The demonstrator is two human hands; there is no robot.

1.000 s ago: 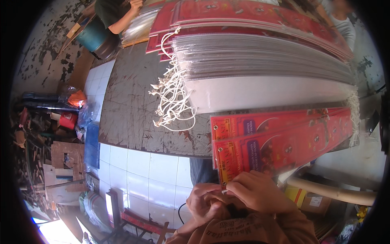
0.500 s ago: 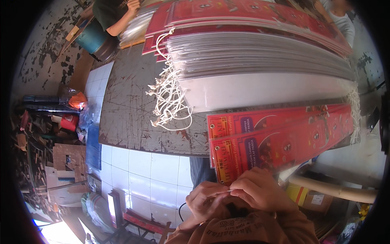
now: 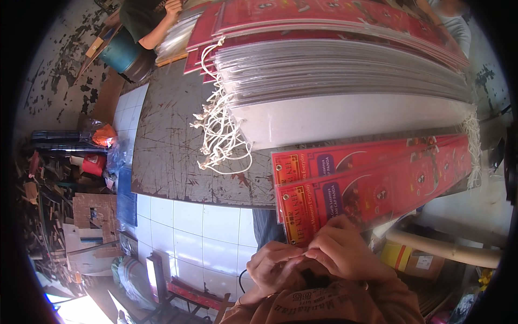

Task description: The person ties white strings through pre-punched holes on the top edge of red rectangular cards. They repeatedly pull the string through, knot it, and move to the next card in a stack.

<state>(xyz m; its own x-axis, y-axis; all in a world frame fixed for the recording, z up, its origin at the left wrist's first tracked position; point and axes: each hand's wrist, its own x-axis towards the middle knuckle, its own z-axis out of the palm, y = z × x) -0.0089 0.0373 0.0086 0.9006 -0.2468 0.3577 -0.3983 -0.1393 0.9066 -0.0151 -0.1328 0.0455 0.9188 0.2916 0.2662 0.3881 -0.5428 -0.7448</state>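
Observation:
Close to my body, my left hand and my right hand meet, both closed with fingertips pinched together. Between them is a tiny pale bit that looks like white string, mostly hidden by the fingers. Just beyond my hands lies a long red printed sign strip in clear plastic, its near corner at my fingertips and metal eyelets along its left end. A second red strip lies partly beneath it. Behind them fans a thick stack of strips, pale backs up, with knotted white strings hanging off its left end.
The strips rest on a scratched grey table. More red strips are piled at the back. A person's arm shows at far left, another person at far right. A cardboard tube and boxes stand at lower right; scrap wood lies left.
The strips and table appear shifted slightly left in the picture. My hands stay pinched together in nearly the same place, and the white bit between them shows less.

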